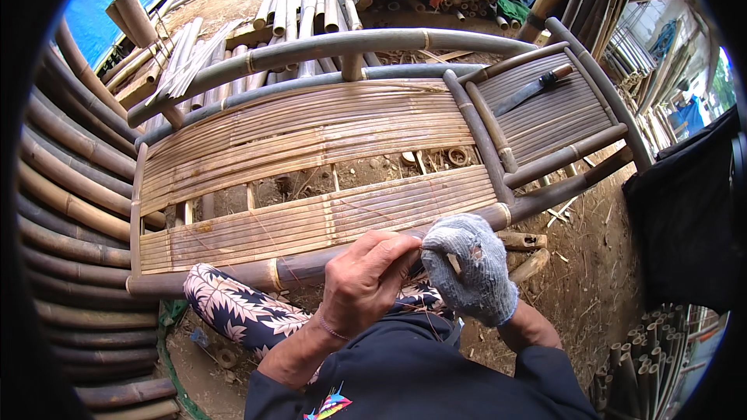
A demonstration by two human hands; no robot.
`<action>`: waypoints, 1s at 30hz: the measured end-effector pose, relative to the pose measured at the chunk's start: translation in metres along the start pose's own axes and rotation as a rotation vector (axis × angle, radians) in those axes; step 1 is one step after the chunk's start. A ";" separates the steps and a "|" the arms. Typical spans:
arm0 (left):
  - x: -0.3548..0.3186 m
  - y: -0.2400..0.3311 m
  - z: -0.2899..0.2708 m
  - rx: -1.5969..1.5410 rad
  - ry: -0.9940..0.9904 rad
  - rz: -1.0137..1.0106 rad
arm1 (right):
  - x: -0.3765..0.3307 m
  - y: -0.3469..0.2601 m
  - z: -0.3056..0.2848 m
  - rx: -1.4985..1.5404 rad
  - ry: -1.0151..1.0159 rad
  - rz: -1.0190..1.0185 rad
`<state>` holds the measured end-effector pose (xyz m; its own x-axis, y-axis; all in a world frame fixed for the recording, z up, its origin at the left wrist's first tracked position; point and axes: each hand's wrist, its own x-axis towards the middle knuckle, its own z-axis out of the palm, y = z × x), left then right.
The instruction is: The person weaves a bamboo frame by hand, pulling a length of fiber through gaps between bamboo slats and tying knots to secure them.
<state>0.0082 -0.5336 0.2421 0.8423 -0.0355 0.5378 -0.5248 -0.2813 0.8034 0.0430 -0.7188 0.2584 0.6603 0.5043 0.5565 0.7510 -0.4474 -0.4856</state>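
Observation:
My bare left hand (366, 274) and my right hand (471, 268), in a worn grey knitted glove with holes, meet just above the near rail of a bamboo bench (311, 264). Fingers of both hands are pinched closed, almost touching. A thin reddish cord (284, 262) runs between and around them, with strands lying over the near slat panel (311, 222). The exact grip on the cord is partly hidden by my fingers. Between the near panel and the far slat panel (311, 120) is a long gap showing the ground.
A knife with a dark handle (537, 89) lies on the bench's slatted right end. Curved bamboo poles (74, 225) are stacked at the left. Cut bamboo tubes (307, 4) lie beyond the backrest rail (327, 48). A black cloth (685, 210) hangs at the right.

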 end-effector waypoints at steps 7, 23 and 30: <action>-0.010 0.017 -0.019 -0.736 -0.150 -0.583 | -0.001 -0.008 -0.016 -0.014 0.062 -0.031; -0.013 0.021 -0.033 -0.757 -0.199 -0.668 | 0.003 -0.003 -0.028 -0.114 0.000 -0.278; -0.003 0.028 -0.010 -0.123 -0.136 -0.040 | 0.013 -0.011 -0.038 0.003 -0.038 -0.132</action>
<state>-0.0101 -0.5315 0.2657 0.8672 -0.1584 0.4721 -0.4947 -0.1660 0.8531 0.0432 -0.7356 0.2960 0.5553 0.5860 0.5901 0.8314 -0.3728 -0.4121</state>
